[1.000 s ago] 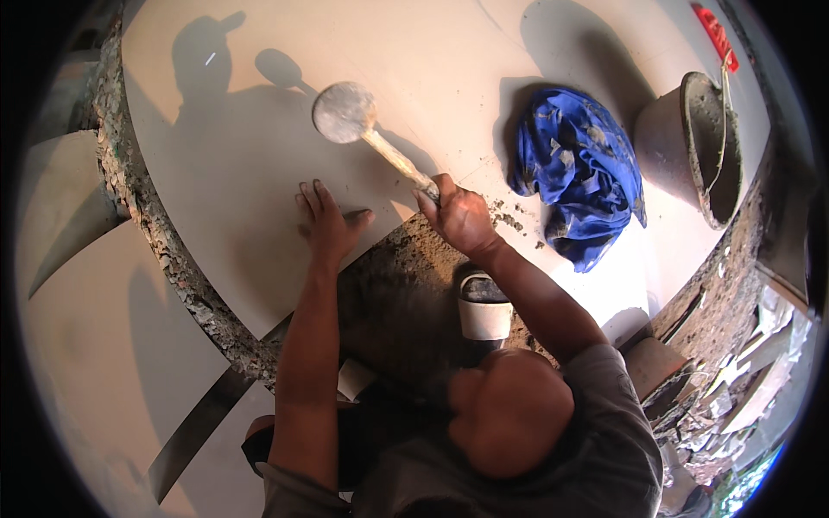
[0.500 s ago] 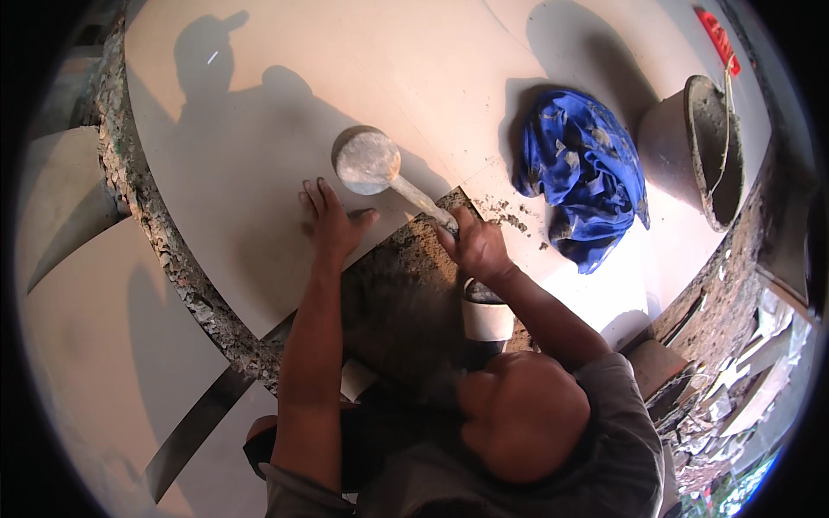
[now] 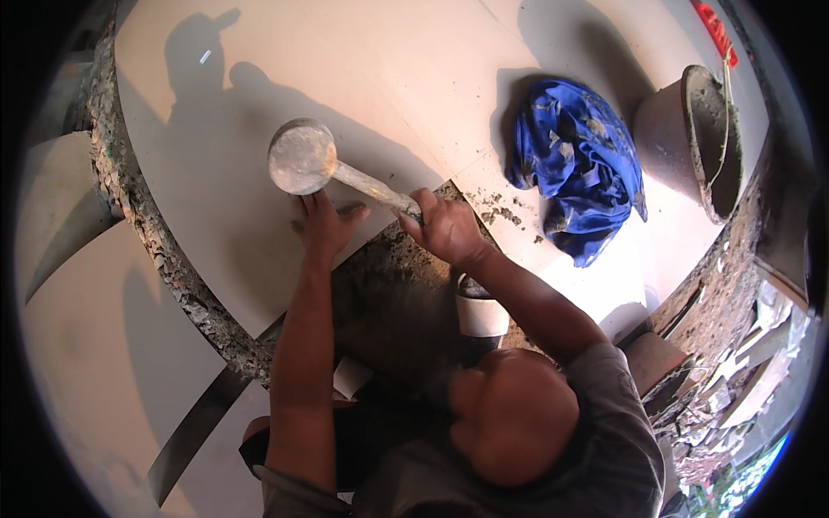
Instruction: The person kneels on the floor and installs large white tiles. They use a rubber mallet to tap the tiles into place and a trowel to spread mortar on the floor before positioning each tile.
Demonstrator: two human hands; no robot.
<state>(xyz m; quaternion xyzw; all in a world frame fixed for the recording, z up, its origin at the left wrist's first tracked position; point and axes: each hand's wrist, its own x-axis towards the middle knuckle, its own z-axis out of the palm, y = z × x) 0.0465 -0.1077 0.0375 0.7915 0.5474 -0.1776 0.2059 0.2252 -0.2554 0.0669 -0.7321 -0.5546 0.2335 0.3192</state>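
My right hand [image 3: 447, 229] is closed around the handle of a mallet [image 3: 302, 155] with a round, dusty grey head. The mallet's head is over the fingertips of my left hand [image 3: 326, 229] and hides part of them; whether it touches the tile I cannot tell. My left hand is laid on a large pale tile [image 3: 233, 259], thumb out to the side, holding nothing. Just under my right hand lies a dark, untiled patch [image 3: 401, 259] with crumbly mortar along its edges. Loose crumbs [image 3: 499, 211] are scattered on the tile to its right.
A crumpled, dirty blue cloth [image 3: 574, 164] lies to the right. Beyond it a mortar-crusted bucket [image 3: 665, 129] rests tipped on its side. A small pale container [image 3: 482, 318] stands near my right forearm. Rough broken edging [image 3: 147, 216] curves along the left; rubble [image 3: 708, 380] is at lower right.
The mallet has swung left, its head moving from right of my left hand to over its fingertips. My right hand has shifted left with it, and the view has drifted slightly.
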